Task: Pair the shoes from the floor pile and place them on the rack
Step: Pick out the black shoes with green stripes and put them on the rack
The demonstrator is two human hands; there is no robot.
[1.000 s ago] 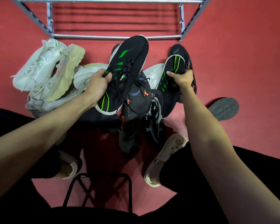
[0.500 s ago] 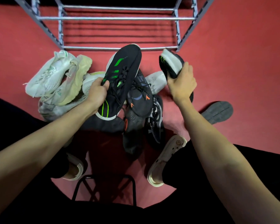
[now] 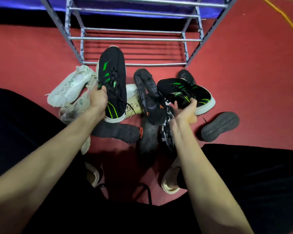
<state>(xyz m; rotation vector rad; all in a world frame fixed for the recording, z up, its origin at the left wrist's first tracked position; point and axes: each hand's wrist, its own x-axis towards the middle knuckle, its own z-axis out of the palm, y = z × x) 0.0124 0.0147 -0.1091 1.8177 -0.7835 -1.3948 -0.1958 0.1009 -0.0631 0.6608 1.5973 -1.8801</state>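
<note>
Near: knees and a stool frame [image 3: 143,191], red floor [image 3: 252,81]. Left hand [image 3: 98,98] is closed round the side of a black-green shoe [image 3: 112,81], held toe-far, its tip over the rack's low front bar. Right hand [image 3: 186,112] cups the mate [image 3: 186,94] from under, fingers curled on its near edge. A second ago that mate lay in the pile under the right hand; half a second ago it was lifted sole-up; now it is turned upper-up, right of the pile [image 3: 150,115]. View has tipped up too, more rack [image 3: 134,38] showing. Likely meaning: pair matched, both shoes in hand, ready to go far onto an empty bar. White shoes [image 3: 69,85] left and a grey sole [image 3: 220,126] right remain unsorted.
</note>
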